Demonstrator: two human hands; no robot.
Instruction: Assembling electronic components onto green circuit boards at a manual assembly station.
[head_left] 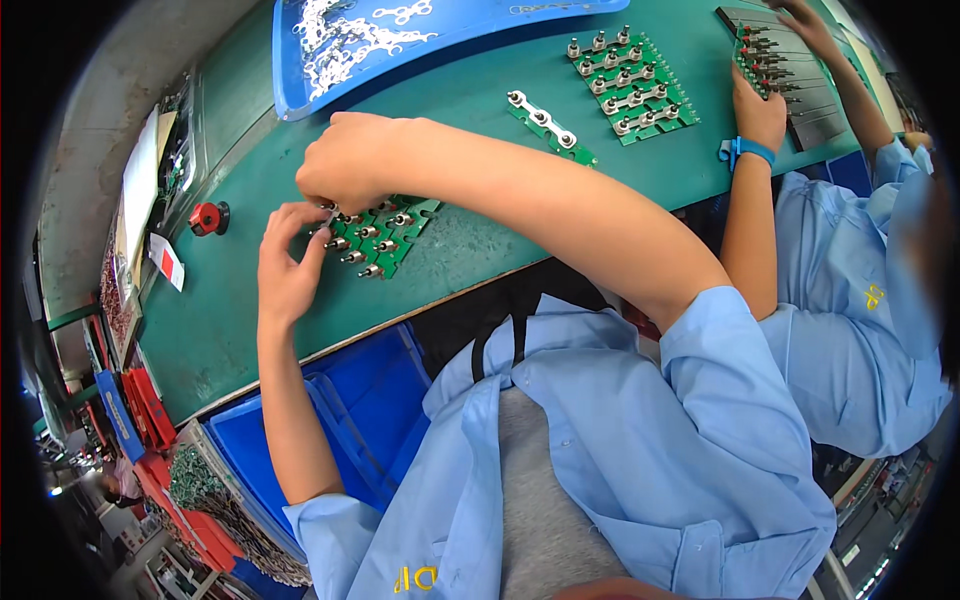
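A green circuit board (385,238) with several small metal toggle switches lies on the green bench (470,250). My right hand (345,165) is over its upper left corner, fingers pinched on a small metal piece (328,211). My left hand (285,265) is at the board's left edge, its fingertips touching the same corner. What exactly sits between the fingertips is too small to tell.
A narrow green strip with switches (551,127) and a bigger filled board (632,85) lie further along the bench. A blue tray (400,35) holds white metal links. A red knob (208,217) sits at left. A co-worker's hand (758,110) works at dark trays (800,85). Blue bins (350,420) stand under the bench edge.
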